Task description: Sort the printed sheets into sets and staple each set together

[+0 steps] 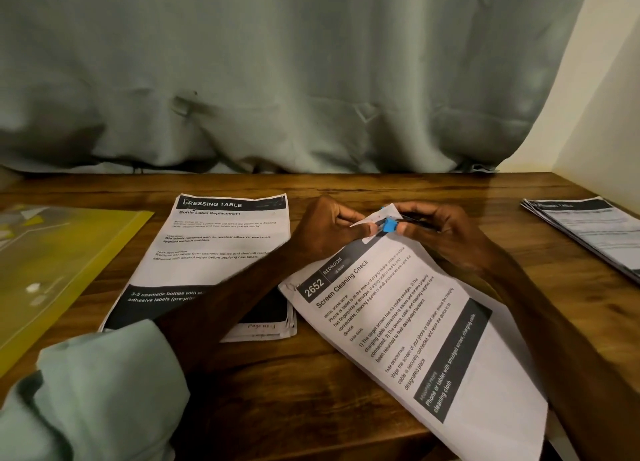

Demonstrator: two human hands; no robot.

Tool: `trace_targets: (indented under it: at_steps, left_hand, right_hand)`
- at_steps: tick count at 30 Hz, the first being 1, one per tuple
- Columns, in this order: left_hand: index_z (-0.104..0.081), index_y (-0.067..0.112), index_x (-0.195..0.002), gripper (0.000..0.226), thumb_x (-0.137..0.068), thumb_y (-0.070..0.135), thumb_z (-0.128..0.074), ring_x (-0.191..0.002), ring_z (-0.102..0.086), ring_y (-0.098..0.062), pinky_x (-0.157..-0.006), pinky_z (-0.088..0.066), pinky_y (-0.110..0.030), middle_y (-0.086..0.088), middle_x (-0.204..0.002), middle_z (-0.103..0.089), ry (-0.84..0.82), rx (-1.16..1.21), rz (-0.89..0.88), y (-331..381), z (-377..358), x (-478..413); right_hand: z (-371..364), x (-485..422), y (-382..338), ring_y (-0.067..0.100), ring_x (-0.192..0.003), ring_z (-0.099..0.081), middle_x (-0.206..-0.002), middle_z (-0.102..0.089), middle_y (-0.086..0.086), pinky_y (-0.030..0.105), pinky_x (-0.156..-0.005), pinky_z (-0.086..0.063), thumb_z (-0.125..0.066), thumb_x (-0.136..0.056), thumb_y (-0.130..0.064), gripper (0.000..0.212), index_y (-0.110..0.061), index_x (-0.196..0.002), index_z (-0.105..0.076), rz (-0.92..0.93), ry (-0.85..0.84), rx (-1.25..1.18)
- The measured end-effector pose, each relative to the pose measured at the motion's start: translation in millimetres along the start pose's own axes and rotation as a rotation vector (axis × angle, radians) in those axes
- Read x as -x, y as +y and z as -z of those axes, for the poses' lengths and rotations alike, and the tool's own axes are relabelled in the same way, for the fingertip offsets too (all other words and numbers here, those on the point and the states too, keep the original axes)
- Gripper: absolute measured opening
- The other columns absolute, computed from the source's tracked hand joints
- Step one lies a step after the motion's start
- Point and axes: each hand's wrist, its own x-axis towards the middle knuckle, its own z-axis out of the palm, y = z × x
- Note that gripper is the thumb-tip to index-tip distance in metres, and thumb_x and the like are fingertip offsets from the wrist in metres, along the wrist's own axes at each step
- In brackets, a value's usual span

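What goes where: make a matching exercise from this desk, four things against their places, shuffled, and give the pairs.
Things
1. yellow folder
2. Dressing Table sheets
3. Screen Cleaning Check sheets
4. blue stapler

Places
A. gripped in the right hand, on a paper corner
B. far left of the table
C. nearest, angled, top corner pinched by the left hand
D. flat, left of centre

Pairs: 1-B, 2-D, 3-C, 4-A.

Glossy grained wood table (346, 408), matt paper sheets (415, 322), shiny yellow plastic folder (52, 252), soft cloth curtain (277, 62)
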Motion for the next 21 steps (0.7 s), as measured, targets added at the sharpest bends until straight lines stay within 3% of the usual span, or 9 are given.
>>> trace_targets:
  at_steps: [4, 8, 13, 18, 21]
  left_hand:
    - [-0.078, 0.008, -0.110, 0.023, -0.093, 0.022, -0.075, -0.064, -0.075, -0.012, -0.054, -0.057, -0.020, 0.010, -0.082, -0.078, -0.011, 0.009, -0.015, 7.5, 0.3, 1.4]
    - [-0.077, 0.005, -0.112, 0.023, -0.094, 0.018, -0.073, -0.060, -0.073, -0.006, -0.051, -0.053, -0.015, -0.006, -0.092, -0.080, -0.023, 0.002, -0.026, 12.3, 0.4, 1.0]
    - [-0.078, 0.007, -0.110, 0.023, -0.092, 0.021, -0.076, -0.065, -0.076, -0.014, -0.055, -0.058, -0.021, -0.002, -0.091, -0.079, -0.007, 0.007, -0.006, 9.4, -0.4, -0.4]
    - [-0.079, 0.007, -0.110, 0.024, -0.091, 0.022, -0.078, -0.074, -0.078, -0.024, -0.072, -0.065, -0.045, -0.001, -0.088, -0.080, -0.006, 0.065, 0.012, 5.9, -0.9, -2.4]
    - [-0.078, 0.007, -0.110, 0.023, -0.092, 0.022, -0.076, -0.070, -0.077, -0.020, -0.065, -0.064, -0.035, 0.001, -0.087, -0.080, -0.022, 0.052, 0.018, 7.5, -0.4, -1.7]
  right_hand:
    - [2.5, -0.7, 0.5, 0.014, -0.123, -0.065, -0.134, -0.067, -0.009, 0.033, -0.093, -0.059, -0.066, -0.092, -0.027, 0.047, -0.024, -0.138, -0.060, -0.004, -0.015, 0.062]
    - [-1.7, -2.3, -2.3, 0.018, -0.119, -0.067, -0.128, -0.071, -0.006, 0.032, -0.094, -0.058, -0.062, -0.095, -0.022, 0.038, -0.021, -0.133, -0.063, 0.033, -0.039, 0.068]
    - [-2.2, -2.4, -3.1, 0.018, -0.121, -0.066, -0.130, -0.070, -0.005, 0.032, -0.096, -0.057, -0.060, -0.097, -0.020, 0.039, -0.015, -0.136, -0.060, 0.044, -0.042, 0.084]
    - [-3.5, -3.5, -4.0, 0.012, -0.123, -0.064, -0.130, -0.069, -0.008, 0.021, -0.094, -0.054, -0.058, -0.098, -0.015, 0.038, -0.015, -0.136, -0.060, 0.068, -0.024, 0.102]
    - [-4.0, -4.4, -4.0, 0.007, -0.122, -0.064, -0.129, -0.069, -0.016, 0.019, -0.093, -0.054, -0.058, -0.098, -0.016, 0.039, -0.020, -0.137, -0.058, 0.045, -0.013, 0.090]
